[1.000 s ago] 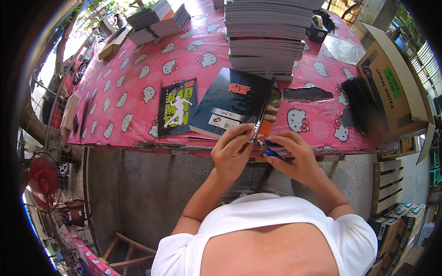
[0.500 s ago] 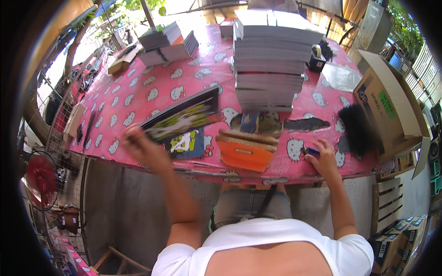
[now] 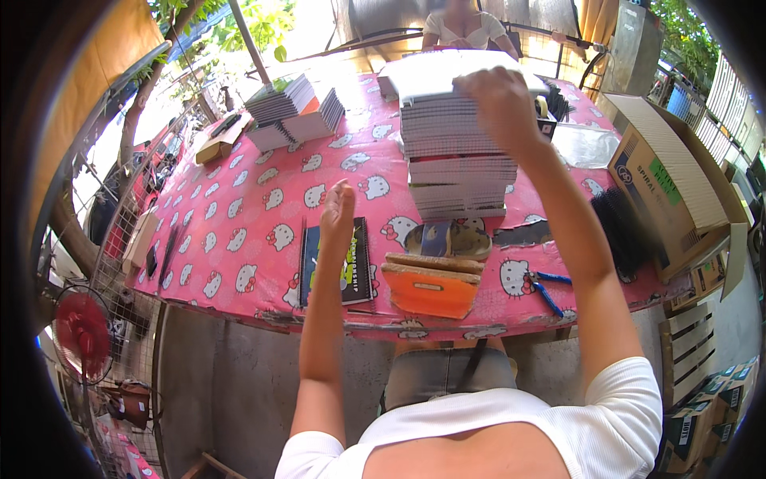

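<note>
Nearest the person, one orange block (image 3: 429, 291) lay at the table's (image 3: 239, 231) front edge, with one pair of blue-handled pliers (image 3: 546, 287) to its right. One dark notebook (image 3: 335, 262) lay flat just left of the block; the left hand (image 3: 338, 214) hovered over it, fingers straight and empty. Farther back, the right hand (image 3: 499, 104) gripped the top of one tall stack of notebooks (image 3: 455, 152), fingers curled over its upper edge.

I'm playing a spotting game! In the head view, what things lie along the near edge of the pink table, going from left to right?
Dark notebook with yellow lettering → orange flat block with a wooden top → blue-handled pliers → bundle of black spiral coils → open brown cardboard box.
</note>
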### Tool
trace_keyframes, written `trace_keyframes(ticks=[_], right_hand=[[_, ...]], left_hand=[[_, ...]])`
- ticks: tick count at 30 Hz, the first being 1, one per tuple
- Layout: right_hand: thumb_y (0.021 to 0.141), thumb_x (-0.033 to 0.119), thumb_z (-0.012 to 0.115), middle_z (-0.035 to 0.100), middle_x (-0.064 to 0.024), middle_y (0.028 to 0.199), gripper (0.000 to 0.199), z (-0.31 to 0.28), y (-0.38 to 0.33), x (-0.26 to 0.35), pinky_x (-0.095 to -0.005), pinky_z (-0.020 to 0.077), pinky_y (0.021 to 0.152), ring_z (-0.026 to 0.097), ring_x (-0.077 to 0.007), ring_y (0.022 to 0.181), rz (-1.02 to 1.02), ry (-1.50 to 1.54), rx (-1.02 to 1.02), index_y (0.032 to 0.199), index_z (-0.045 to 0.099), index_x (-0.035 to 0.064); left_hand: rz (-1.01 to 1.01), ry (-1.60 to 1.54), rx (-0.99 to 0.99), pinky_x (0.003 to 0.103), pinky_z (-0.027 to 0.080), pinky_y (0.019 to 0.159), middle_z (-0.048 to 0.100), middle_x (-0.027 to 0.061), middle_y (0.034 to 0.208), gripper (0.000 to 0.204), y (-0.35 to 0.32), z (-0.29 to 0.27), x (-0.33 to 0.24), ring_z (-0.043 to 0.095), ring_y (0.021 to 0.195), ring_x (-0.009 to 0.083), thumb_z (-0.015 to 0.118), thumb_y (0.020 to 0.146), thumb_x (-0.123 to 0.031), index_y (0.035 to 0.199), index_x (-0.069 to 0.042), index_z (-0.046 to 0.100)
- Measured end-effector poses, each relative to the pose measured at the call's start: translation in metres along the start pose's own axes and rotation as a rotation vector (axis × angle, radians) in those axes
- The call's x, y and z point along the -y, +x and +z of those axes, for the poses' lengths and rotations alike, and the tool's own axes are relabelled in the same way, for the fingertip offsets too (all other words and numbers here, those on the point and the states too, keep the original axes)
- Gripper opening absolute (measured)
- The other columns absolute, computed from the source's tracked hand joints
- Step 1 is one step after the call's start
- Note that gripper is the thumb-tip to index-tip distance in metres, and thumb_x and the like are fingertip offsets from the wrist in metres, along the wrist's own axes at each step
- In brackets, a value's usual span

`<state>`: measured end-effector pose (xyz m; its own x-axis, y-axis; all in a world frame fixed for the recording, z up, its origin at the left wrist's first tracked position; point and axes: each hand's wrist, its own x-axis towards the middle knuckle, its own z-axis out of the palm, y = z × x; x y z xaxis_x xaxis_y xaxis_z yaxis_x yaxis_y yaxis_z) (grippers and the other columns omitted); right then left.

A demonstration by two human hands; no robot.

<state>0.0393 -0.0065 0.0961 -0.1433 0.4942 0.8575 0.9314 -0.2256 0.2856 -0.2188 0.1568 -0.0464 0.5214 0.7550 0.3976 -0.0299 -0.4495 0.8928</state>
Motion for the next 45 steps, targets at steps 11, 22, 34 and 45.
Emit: trace_keyframes(ticks=[11, 22, 34, 45], right_hand=[[0.075, 0.002, 0.071, 0.065, -0.0068, 0.105, 0.031, -0.102, -0.168, 0.084, -0.0301, 0.0501, 0.079, 0.062, -0.0155, 0.092, 0.817, 1.013, 0.221, 0.105, 0.064, 0.0018], [0.078, -0.002, 0.069, 0.070, -0.0064, 0.085, 0.013, -0.089, -0.215, 0.116, -0.0251, 0.0487, 0.070, 0.063, -0.0101, 0.077, 0.788, 0.921, 0.151, 0.091, 0.067, -0.0004], [0.073, 0.019, 0.077, 0.034, -0.0194, 0.139, 0.097, -0.080, -0.257, 0.169, -0.0388, 0.0243, 0.107, 0.033, -0.0278, 0.129, 0.848, 1.076, 0.324, 0.142, 0.012, -0.0027], [0.079, 0.016, 0.066, 0.064, -0.0184, 0.091, 0.024, -0.052, -0.333, -0.137, -0.0439, 0.0500, 0.079, 0.063, -0.0341, 0.088, 0.810, -0.411, 0.812, 0.101, 0.064, 0.0059]], left_hand=[[0.076, -0.476, 0.315, 0.024, 0.048, 0.073, 0.067, 0.0028, 0.090, 0.026, -0.073, 0.010, -0.108, 0.058, 0.081, 0.0075, 0.073, 0.081, -0.011, 0.103, 0.000, 0.063], [0.027, -0.454, 0.248, 0.022, 0.043, 0.081, 0.061, 0.0013, 0.099, 0.032, -0.083, 0.029, -0.066, 0.054, 0.089, 0.0073, 0.068, 0.082, 0.001, 0.112, 0.000, 0.055], [-0.144, -0.411, 0.055, 0.034, 0.032, 0.105, 0.048, 0.0114, 0.126, 0.095, -0.130, 0.036, 0.014, 0.044, 0.119, 0.0207, 0.086, 0.060, -0.007, 0.137, -0.001, 0.031], [0.314, 0.142, -0.052, 0.048, 0.011, 0.112, 0.022, 0.0172, 0.150, 0.109, -0.121, 0.058, -0.082, 0.016, 0.141, 0.0305, 0.084, 0.064, -0.031, 0.147, -0.007, 0.018]])
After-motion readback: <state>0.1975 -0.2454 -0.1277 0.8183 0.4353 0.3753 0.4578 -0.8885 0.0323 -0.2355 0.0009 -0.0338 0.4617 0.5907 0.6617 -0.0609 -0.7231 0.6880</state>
